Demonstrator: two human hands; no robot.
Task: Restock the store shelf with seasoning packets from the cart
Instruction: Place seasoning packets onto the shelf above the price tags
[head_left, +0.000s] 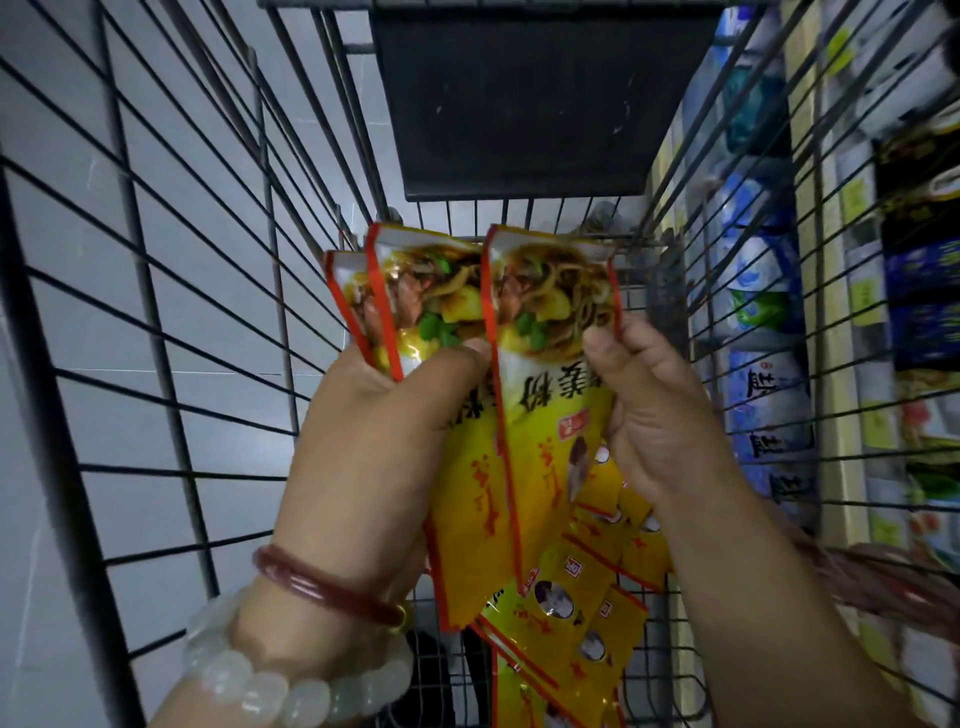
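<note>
**A:** Where are the seasoning packets?

**B:** Several are held up over a wire cart (171, 312), seen from above. The left hand (384, 441) has a fanned bunch of yellow packets (415, 296) with red edges and a photo of noodles at the top; its grip is pressed together on them, thumb across the front. The right hand (660, 415) pinches the right edge of the frontmost packet (550, 364), thumb on the printed face, fingers behind.

**A:** Do the two hands touch?

**B:** No. That front packet lies between them, overlapping the bunch in the left hand.

**A:** Are more in the cart?

**B:** Yes. A loose pile of the same yellow packets (571, 608) lies on the cart's floor, below the hands.

**A:** What else is near?

**B:** A dark flap (530, 98) stands at the far end of the cart. Through the right side of the wire you see a store shelf (841, 291) stocked with blue and white bags, blurred. The left wrist wears a red bangle (322, 584) and a bracelet of pale beads (270, 686). The floor to the left is pale tile.
</note>
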